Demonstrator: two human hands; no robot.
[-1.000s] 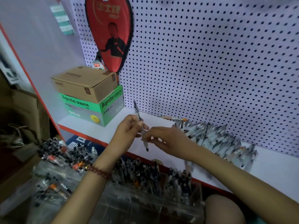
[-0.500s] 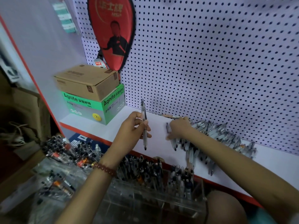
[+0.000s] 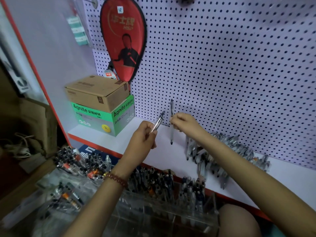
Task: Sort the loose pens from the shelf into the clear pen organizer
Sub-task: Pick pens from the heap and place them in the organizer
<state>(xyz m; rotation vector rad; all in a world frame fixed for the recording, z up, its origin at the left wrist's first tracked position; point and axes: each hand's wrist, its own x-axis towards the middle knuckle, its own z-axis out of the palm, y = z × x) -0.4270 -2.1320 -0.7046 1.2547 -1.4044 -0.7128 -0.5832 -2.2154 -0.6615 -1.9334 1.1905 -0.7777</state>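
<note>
Clear plastic shows in both pens held up over the white shelf (image 3: pixel 106 139). On the left hand (image 3: pixel 142 136), the fingers (image 3: pixel 150 132) are clamped on a clear pen (image 3: pixel 158 121) that tilts up and to the right, its dark cap end highest. On the right hand (image 3: pixel 185 123), the fingers (image 3: pixel 176 117) are pinched on a second pen (image 3: pixel 171 122), which hangs nearly upright with its tip pointing down, above the shelf. The two pens stand close together but apart. A beaded bracelet (image 3: pixel 117 179) circles the left wrist.

Just right of the hands, partly under the right forearm, a heap of loose pens (image 3: pixel 227 151) lies on the shelf, near the pegboard (image 3: pixel 222 65) that forms the far wall. At the shelf's far left a brown cardboard box (image 3: pixel 95 92) sits on top of a green box (image 3: pixel 104 118) printed "Agnite". A red racket cover (image 3: pixel 124 36) hangs on the pegboard above them.

Near the camera, below the shelf's red edge, the clear pen organizer (image 3: pixel 153 216) holds many pens standing upright in its compartments. Left of it lie bags of pens (image 3: pixel 68 190), blurred
</note>
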